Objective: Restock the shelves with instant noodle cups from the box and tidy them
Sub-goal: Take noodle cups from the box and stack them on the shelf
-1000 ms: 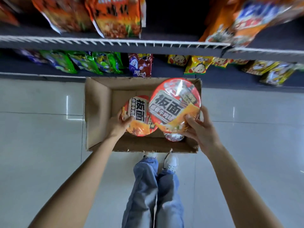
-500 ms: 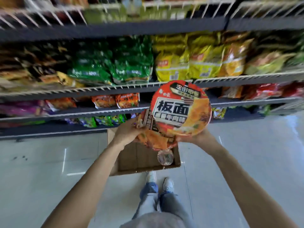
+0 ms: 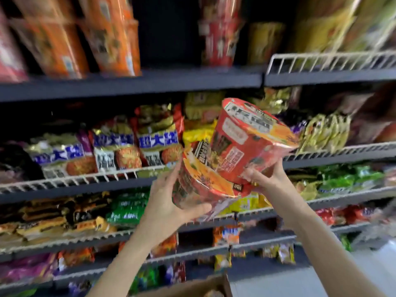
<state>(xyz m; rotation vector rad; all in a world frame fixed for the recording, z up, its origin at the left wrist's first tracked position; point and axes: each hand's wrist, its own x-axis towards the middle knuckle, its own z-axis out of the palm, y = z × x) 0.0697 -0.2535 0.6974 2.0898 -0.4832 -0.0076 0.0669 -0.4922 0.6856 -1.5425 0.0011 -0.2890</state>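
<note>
I hold two red instant noodle cups up in front of the shelves. My left hand point(image 3: 169, 202) grips the lower noodle cup point(image 3: 199, 181) from below and the side, tilted with its lid facing right. My right hand point(image 3: 267, 179) supports the upper noodle cup point(image 3: 246, 142) under its base, tilted with its lid up and right. The two cups touch. The cardboard box point(image 3: 192, 286) shows only its top edge at the bottom of the view.
Dark shelves with white wire rails point(image 3: 330, 61) hold packed noodle bags. The top shelf point(image 3: 150, 82) carries orange cups point(image 3: 113, 39) at left and red cups point(image 3: 218, 37) at centre, with a dark gap point(image 3: 169, 28) between them. White floor lies at bottom right.
Both hands lifted the two cups out of the box on the floor up to shelf height. My view swung from looking down at the box to the upper shelves.
</note>
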